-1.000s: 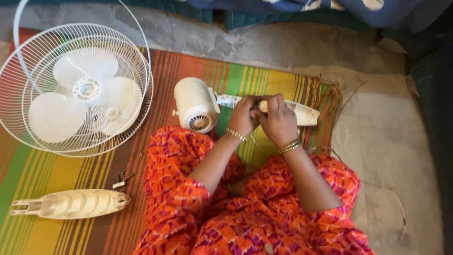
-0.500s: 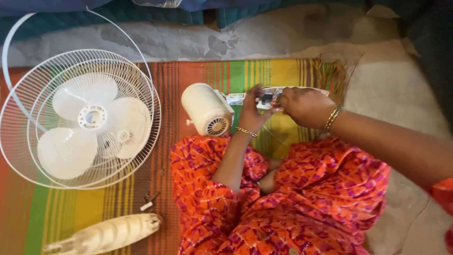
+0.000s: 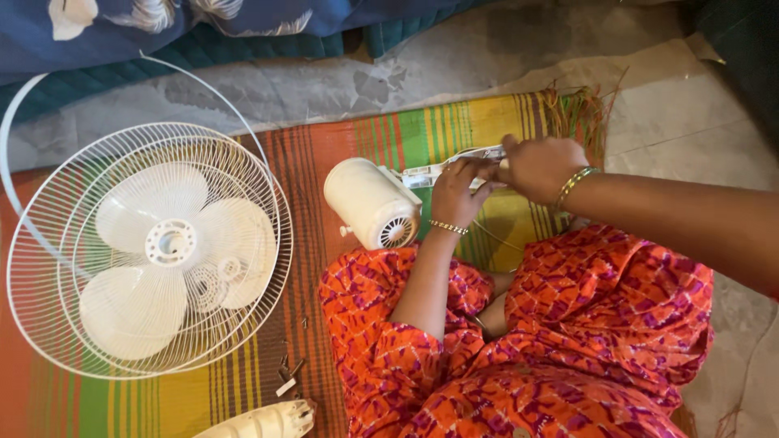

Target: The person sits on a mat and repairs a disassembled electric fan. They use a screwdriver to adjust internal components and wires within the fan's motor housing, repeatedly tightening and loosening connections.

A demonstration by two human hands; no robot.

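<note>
On the striped woven mat [image 3: 454,122], mid-scene: cream fan motor housing [image 3: 372,203] lying on its side, vented end turned toward the near side, small shaft stub at its left. Joined to its right: fan neck piece [image 3: 442,169], whitish, running rightward under both hands.

Left hand [image 3: 456,193]: fingers curled round the neck piece just right of the motor housing, closed grip, thin gold bracelet at the wrist. Right hand [image 3: 542,166]: fingers bent and closed over the right-hand part of the same neck piece, fingertips hidden beneath; green-and-gold bangles at the wrist. Both hands touching each other, thumb side to thumb side. Exact part under the right fingers cannot be told.

Left of the motor housing, well apart: white wire fan guard [image 3: 97,341] lying flat on the mat, three-bladed cream fan blade [image 3: 154,203] resting inside it. White ring [image 3: 16,130] arching up from behind the guard on the far side.

Near edge, just below the guard: a few small screws and dark bits [image 3: 286,375] loose on the mat. Nearer still, partly cut off by the frame: ribbed cream cover piece [image 3: 264,422].

Near right: orange patterned garment [image 3: 584,324] over folded legs. Far side: stone floor [image 3: 324,89], then blue patterned cloth [image 3: 243,16].
</note>
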